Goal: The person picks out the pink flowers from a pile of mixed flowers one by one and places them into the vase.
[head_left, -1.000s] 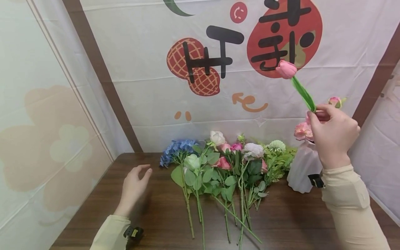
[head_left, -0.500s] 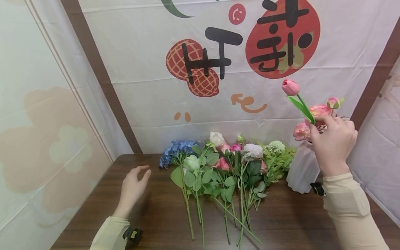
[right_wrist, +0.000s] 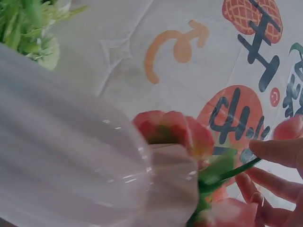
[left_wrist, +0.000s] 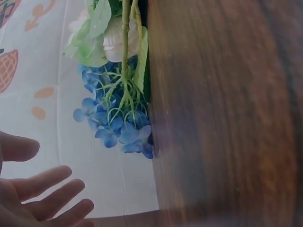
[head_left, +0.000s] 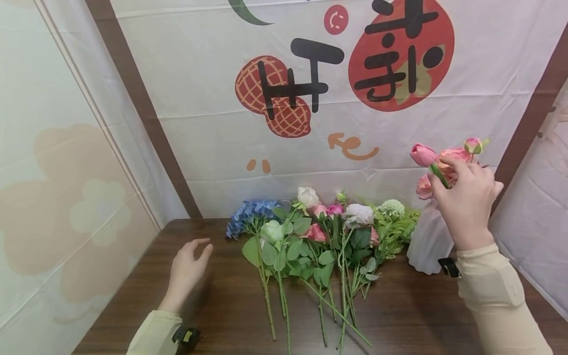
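My right hand (head_left: pixel 469 204) pinches the green stem of a pink tulip (head_left: pixel 423 155) above a white ribbed vase (head_left: pixel 427 241). In the right wrist view the tulip's stem (right_wrist: pixel 244 166) runs from the fingers into the mouth of the vase (right_wrist: pixel 90 151). Several pink flowers (head_left: pixel 423 187) stand in that vase, partly covered by the hand. On the left, my left hand (head_left: pixel 187 271) is held over the table with nothing in it, fingers relaxed. A blue hydrangea (left_wrist: pixel 111 120) lies a short way ahead of it.
Cut flowers lie in a row on the dark wooden table (head_left: pixel 222 305), stems toward me: a white rose (head_left: pixel 308 196), a white peony (head_left: pixel 358 215), a pale green pompom flower (head_left: pixel 393 208) and others. A printed cloth (head_left: pixel 208 148) hangs behind the table.
My right hand has lowered the tulip, and its bloom has sunk from high against the cloth to just beside the vase's flowers. The left hand has stayed nearly still.
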Tool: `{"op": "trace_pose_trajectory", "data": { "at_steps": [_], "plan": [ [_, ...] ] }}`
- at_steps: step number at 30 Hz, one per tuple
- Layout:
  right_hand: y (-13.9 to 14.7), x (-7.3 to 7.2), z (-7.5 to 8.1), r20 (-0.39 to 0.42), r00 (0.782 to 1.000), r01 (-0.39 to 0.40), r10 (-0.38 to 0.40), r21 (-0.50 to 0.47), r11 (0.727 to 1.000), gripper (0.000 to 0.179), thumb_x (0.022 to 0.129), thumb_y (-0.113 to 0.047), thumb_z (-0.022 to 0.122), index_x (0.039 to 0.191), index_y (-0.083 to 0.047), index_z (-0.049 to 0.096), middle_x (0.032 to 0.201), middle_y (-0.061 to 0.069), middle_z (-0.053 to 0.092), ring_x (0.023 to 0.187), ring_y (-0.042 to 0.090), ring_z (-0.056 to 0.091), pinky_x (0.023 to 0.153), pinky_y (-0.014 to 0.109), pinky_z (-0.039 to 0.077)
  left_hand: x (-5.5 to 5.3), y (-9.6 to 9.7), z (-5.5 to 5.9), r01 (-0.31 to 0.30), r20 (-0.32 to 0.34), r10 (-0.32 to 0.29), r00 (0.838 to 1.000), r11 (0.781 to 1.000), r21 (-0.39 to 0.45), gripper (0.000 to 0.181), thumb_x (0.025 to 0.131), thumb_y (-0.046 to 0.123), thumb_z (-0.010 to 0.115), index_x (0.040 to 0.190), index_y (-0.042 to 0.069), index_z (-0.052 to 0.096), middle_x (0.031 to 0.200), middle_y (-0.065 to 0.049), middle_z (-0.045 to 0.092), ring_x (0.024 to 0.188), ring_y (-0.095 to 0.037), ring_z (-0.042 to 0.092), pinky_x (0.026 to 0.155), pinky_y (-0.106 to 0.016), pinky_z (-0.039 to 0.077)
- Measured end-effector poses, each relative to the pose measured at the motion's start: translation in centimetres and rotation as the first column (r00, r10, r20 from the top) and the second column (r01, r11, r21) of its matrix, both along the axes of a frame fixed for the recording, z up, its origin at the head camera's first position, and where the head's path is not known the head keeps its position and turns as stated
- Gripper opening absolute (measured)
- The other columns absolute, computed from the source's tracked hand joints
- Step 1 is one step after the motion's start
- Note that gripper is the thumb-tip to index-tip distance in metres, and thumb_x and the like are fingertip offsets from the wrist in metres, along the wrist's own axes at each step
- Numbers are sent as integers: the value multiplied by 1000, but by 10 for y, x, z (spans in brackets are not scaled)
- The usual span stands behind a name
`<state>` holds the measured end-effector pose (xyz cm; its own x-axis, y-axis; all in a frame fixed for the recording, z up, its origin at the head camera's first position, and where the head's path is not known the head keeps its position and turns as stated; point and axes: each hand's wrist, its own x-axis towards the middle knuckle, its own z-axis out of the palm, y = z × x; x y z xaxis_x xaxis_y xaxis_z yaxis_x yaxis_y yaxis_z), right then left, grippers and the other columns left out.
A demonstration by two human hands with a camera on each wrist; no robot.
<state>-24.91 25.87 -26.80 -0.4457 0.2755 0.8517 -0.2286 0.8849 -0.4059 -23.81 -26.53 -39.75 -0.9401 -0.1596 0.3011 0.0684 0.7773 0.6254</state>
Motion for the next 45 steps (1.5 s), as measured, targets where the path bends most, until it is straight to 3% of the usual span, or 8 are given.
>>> {"op": "trace_pose_trajectory", "data": {
  "at_steps": [9, 18, 24, 28, 31, 45],
  "plan": [
    [-5, -2, 13, -64, 998, -25, 27, 25, 999, 19, 85, -17, 68, 97, -3, 73, 82, 20, 70, 75, 39, 59, 74, 53, 27, 4, -5, -2, -2, -13, 2, 1000, 1000, -18, 42, 98, 32, 48, 126, 2, 56, 131, -28, 51, 122, -47, 45, 98, -60, 34],
    [2, 0, 9, -92, 996, 16, -17, -14, 1000, 21, 84, -18, 69, 96, -2, 72, 75, 21, 68, 76, 39, 45, 75, 54, 25, 4, -11, -3, -7, -4, 7, 1000, 1000, -30, 43, 99, 32, 46, 128, 1, 54, 133, -29, 49, 123, -48, 43, 99, -61, 32],
    [8, -3, 2, -113, 992, 48, -52, -43, 998, 21, 82, -20, 70, 94, -4, 74, 81, 25, 64, 84, 45, 42, 77, 55, 25, 4, -11, -3, 0, 3, 0, 1000, 1000, -26, 44, 99, 33, 46, 128, 1, 54, 134, -29, 48, 123, -48, 42, 99, -61, 32],
    [11, -4, -1, -132, 988, 61, -75, -101, 993, 19, 78, -18, 73, 87, -2, 75, 85, 24, 56, 84, 16, 38, 82, 53, 25, 4, -10, -2, 2, 8, -2, 1000, 1000, -22, 45, 99, 34, 45, 129, 1, 54, 133, -28, 48, 123, -47, 42, 100, -61, 32],
    [12, -4, -2, -135, 987, 68, -85, -123, 990, 21, 78, -20, 74, 82, 0, 75, 88, 23, 55, 87, -2, 20, 83, 52, 25, 5, -10, -2, 3, 16, -3, 1000, 1000, -18, 46, 99, 35, 45, 129, 1, 53, 134, -28, 48, 124, -47, 41, 100, -61, 32],
    [14, -1, -4, -86, 990, 98, -114, -177, 979, 31, 79, -28, 73, 80, 3, 74, 88, 19, 53, 84, -5, 17, 83, 52, 23, 6, -11, -4, -3, 17, 3, 1000, 1000, -23, 45, 99, 34, 45, 128, 1, 54, 134, -29, 48, 124, -48, 41, 100, -61, 31]
  ]
}}
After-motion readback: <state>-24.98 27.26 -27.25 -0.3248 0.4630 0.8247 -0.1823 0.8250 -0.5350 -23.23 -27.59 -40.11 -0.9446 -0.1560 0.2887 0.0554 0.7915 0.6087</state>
